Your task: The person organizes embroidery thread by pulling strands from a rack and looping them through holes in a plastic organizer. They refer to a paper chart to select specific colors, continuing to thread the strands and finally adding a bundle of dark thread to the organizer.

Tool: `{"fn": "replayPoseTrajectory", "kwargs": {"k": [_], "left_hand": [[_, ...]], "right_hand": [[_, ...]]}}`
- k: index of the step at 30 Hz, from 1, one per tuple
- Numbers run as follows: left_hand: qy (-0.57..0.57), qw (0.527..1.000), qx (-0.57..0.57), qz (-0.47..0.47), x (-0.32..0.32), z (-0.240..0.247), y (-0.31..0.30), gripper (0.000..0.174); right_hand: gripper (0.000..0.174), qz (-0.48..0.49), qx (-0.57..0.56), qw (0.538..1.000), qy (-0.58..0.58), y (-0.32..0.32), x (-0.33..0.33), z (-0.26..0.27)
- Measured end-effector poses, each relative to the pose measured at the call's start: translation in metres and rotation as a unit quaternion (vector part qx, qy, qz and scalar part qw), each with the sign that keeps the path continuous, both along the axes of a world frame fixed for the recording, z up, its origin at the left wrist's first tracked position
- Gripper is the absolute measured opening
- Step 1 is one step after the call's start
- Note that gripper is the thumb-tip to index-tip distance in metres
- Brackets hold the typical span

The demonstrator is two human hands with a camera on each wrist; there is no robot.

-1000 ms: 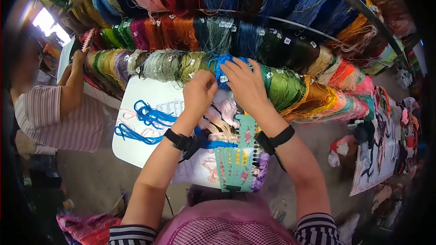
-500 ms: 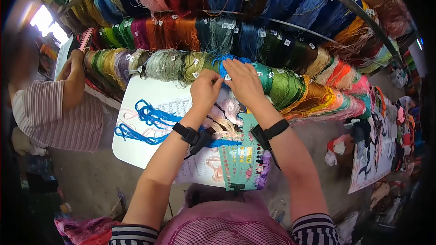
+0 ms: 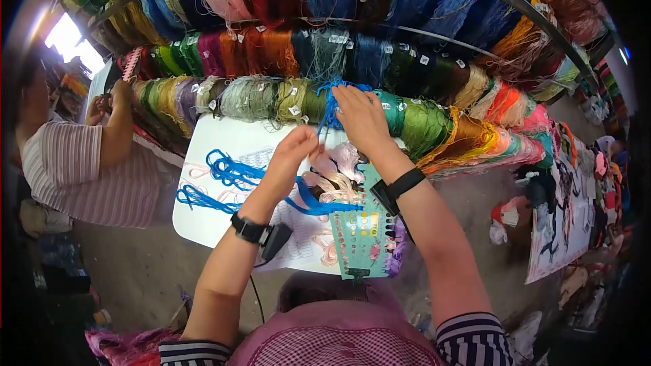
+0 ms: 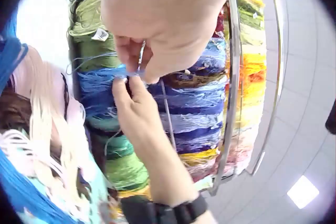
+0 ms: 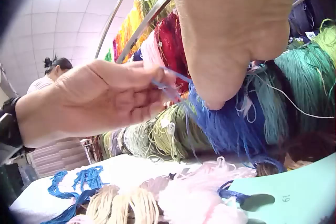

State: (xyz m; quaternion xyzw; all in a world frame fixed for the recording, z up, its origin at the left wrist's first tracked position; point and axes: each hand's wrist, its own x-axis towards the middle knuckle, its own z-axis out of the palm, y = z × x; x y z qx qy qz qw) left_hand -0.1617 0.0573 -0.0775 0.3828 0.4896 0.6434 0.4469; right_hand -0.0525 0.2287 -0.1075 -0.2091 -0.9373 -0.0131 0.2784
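My left hand (image 3: 290, 157) pinches a thin blue thread (image 5: 180, 76) between thumb and forefinger, just off the rail. From there the thread runs to a hank of blue thread (image 5: 226, 128) hung over the padded rail among green hanks. On top of that hank lies my right hand (image 3: 363, 119), its thumb and forefinger pinching the blue strands in the left wrist view; its other fingers are mostly hidden. Below both hands, a long blue skein (image 3: 308, 202) crosses the green punched card (image 3: 358, 247), beside pale pink and cream skeins (image 5: 123, 205).
The white board (image 3: 196, 227) carries looped blue skeins (image 3: 234, 171) and printed sheets. Rows of coloured hanks (image 3: 261, 51) hang on metal rails behind. A person in a striped top (image 3: 88, 169) works at the left. Another thread-covered board (image 3: 556, 230) stands at the right.
My left hand has drawn back from the blue hank, down and toward me, with the thread. My right hand has stayed on the hank, shifting only slightly.
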Motion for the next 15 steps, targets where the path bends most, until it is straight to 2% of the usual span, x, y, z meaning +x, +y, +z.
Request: {"fn": "replayPoseTrajectory", "kwargs": {"k": [2, 4, 6, 8, 10, 12, 13, 14, 15], "left_hand": [[-0.053, 0.994, -0.090, -0.039, -0.006, 0.009, -0.046, 0.017], [0.011, 0.995, -0.100, 0.021, -0.007, 0.013, -0.099, 0.017], [-0.002, 0.991, -0.112, 0.069, -0.024, 0.007, -0.162, 0.020], [-0.158, 0.965, -0.114, 0.176, -0.045, -0.004, -0.235, 0.022], [-0.274, 0.904, -0.045, 0.326, -0.075, -0.027, -0.316, 0.021], [-0.347, 0.861, 0.082, 0.362, -0.113, -0.066, -0.423, 0.025], [-0.352, 0.835, 0.116, 0.406, -0.134, -0.101, -0.488, 0.023], [-0.357, 0.805, 0.148, 0.449, -0.145, -0.125, -0.526, 0.024], [-0.357, 0.806, 0.151, 0.447, -0.110, -0.115, -0.540, 0.024]], "right_hand": [[0.050, 0.000, 0.001, 1.000, 0.002, 0.000, 0.000, 0.000], [0.049, -0.003, -0.002, 1.000, 0.006, 0.000, 0.000, -0.001], [0.049, -0.002, -0.004, 1.000, 0.002, -0.002, 0.001, 0.001], [0.049, -0.003, 0.002, 1.000, 0.004, -0.001, 0.000, -0.002], [0.049, -0.003, 0.001, 1.000, 0.003, -0.001, -0.001, -0.003], [0.050, -0.002, -0.005, 1.000, -0.001, -0.002, -0.001, -0.002], [0.050, -0.004, -0.012, 1.000, -0.007, -0.002, -0.001, 0.000], [0.050, -0.004, -0.009, 1.000, -0.006, -0.003, -0.001, 0.002], [0.050, 0.000, -0.021, 1.000, -0.003, -0.003, -0.001, 0.004]]}}
